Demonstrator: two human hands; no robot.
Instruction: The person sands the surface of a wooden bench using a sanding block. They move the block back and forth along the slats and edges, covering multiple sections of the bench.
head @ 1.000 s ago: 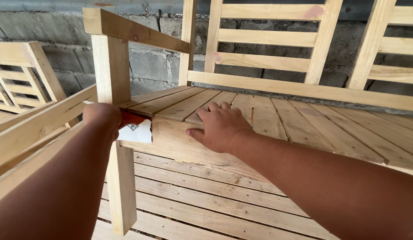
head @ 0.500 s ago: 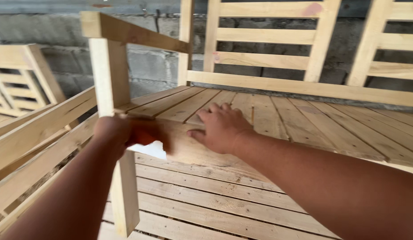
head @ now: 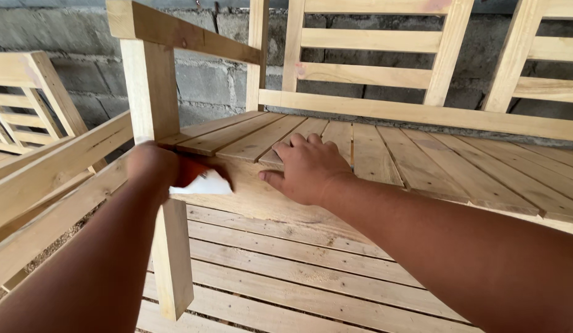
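Head view shows the left hand [head: 152, 168] closed around a folded piece of sandpaper [head: 202, 180] (red-orange on top, white underneath), pressed on the front edge of the wooden bench seat [head: 268, 197] just beside the armrest post [head: 152, 92]. Its long side runs along that edge. The right hand [head: 308, 168] lies flat, fingers spread, gripping nothing, on the slats. Behind stand a block wall [head: 206, 80] and another bench [head: 27, 98].
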